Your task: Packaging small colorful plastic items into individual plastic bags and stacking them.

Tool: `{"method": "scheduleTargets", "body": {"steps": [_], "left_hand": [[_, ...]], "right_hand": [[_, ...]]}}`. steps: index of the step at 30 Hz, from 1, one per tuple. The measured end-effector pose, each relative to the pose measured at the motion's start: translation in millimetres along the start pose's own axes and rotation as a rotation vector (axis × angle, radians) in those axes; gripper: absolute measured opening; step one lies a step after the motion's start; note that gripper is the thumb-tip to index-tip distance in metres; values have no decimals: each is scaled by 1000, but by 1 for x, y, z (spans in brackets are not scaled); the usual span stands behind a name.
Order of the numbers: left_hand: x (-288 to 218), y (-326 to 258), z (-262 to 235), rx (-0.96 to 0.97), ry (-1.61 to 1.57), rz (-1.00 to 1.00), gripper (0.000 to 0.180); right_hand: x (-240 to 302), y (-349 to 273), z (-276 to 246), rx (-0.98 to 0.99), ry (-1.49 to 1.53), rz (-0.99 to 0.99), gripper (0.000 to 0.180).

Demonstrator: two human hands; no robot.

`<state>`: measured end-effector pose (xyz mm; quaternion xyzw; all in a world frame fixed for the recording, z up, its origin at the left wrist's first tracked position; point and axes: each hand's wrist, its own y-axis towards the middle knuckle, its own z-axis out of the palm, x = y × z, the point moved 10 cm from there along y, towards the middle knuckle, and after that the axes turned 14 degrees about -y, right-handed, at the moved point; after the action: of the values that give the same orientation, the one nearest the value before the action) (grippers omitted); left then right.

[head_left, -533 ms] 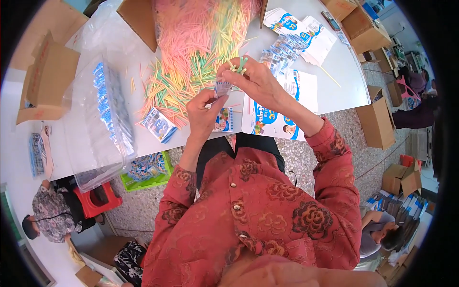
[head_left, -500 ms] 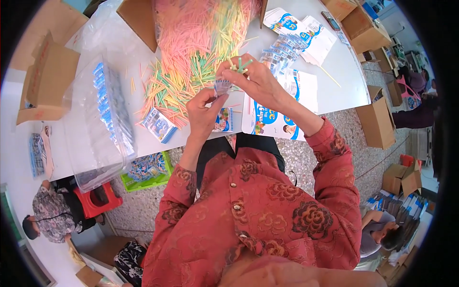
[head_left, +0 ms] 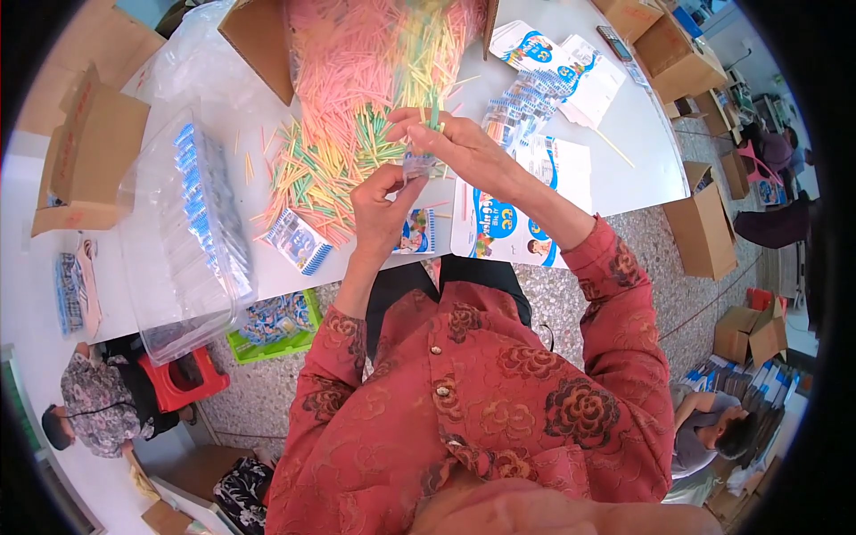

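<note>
My left hand [head_left: 378, 207] is closed, thumb and fingers pinching a small clear plastic packet [head_left: 419, 168] over the table's near edge. Just to its right, my right hand [head_left: 464, 150] grips a few thin pastel sticks [head_left: 434, 116], green and yellow. Their lower ends are at the packet's mouth; my fingers partly hide how far in they reach. Beyond both hands spreads a loose heap of pink, yellow and green sticks [head_left: 348, 116]. Two blue-and-white printed packets lie nearby: one packet [head_left: 299, 241] left of my left hand, another packet [head_left: 416, 232] below the hands.
A clear plastic tub [head_left: 160, 267] with a row of packets [head_left: 201, 201] stands at the left. Printed white card boxes [head_left: 499, 214] and a strip of packets [head_left: 522, 107] lie at the right. An open carton [head_left: 254, 49] borders the heap. Other people sit at both sides.
My right hand has moved slightly left and down, bringing the sticks from above the packet to its mouth. My left hand stays nearly in place.
</note>
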<state>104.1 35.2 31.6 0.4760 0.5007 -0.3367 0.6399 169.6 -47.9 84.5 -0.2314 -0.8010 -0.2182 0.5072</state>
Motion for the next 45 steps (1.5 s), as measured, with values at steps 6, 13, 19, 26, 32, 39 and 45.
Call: {"method": "scheduleTargets", "body": {"steps": [6, 13, 19, 26, 32, 39, 45], "left_hand": [[13, -6, 1, -14, -264, -120, 12], [10, -6, 8, 5, -436, -154, 17], [3, -8, 8, 33, -329, -127, 16], [3, -8, 10, 8, -411, -155, 21], [2, -9, 2, -109, -480, -205, 32], [-7, -7, -1, -108, -435, -108, 21], [4, -13, 7, -14, -337, -151, 17]], "right_hand": [[6, -3, 0, 35, -47, -66, 34], [18, -4, -18, -29, 44, -154, 35], [24, -1, -26, -126, 94, -156, 29], [9, -1, -5, 57, -94, -140, 25], [-3, -12, -20, -94, -82, -23, 16], [-3, -28, -25, -218, -196, -61, 17], [-31, -39, -11, -193, -46, -17, 14]]}}
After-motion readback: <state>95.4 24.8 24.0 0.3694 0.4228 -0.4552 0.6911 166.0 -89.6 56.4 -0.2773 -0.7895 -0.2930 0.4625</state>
